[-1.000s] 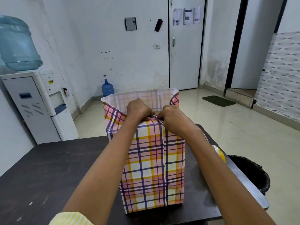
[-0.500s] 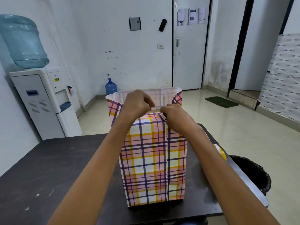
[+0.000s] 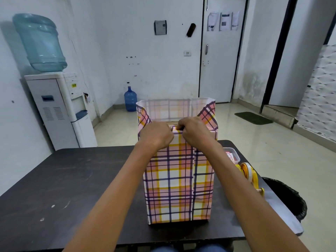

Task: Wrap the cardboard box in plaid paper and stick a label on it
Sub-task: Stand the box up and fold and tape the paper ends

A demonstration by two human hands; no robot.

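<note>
Site: a dark table [image 3: 63,188] in a white-walled room.

The cardboard box is stood upright on the right half of the table, near the front edge. It is covered on the near face and both sides by plaid paper [image 3: 179,179], so its own surface cannot be made out with certainty. A vertical overlap seam is seen on the near face, right of centre. Above the box top, the far and side flaps of paper are left standing open.

The near top edge of the paper is held by both hands, which are placed side by side and almost touching. The fingers of the left hand [image 3: 156,136] are curled over the edge. Those of the right hand [image 3: 195,132] are bunched together and clamped on the fold at the seam. The fingertips are largely hidden.

To the right of the box, partly hidden by the right forearm, a small clear plastic tub [image 3: 232,156] and a yellow tape dispenser [image 3: 248,172] are noted. A white sheet [image 3: 283,211] is laid over the table's right edge, beside a black bin [image 3: 287,199] on the floor.

A water cooler [image 3: 60,110] is stood against the left wall. A blue bottle [image 3: 130,99] is stood at the far wall, left of a door [image 3: 220,60].
</note>
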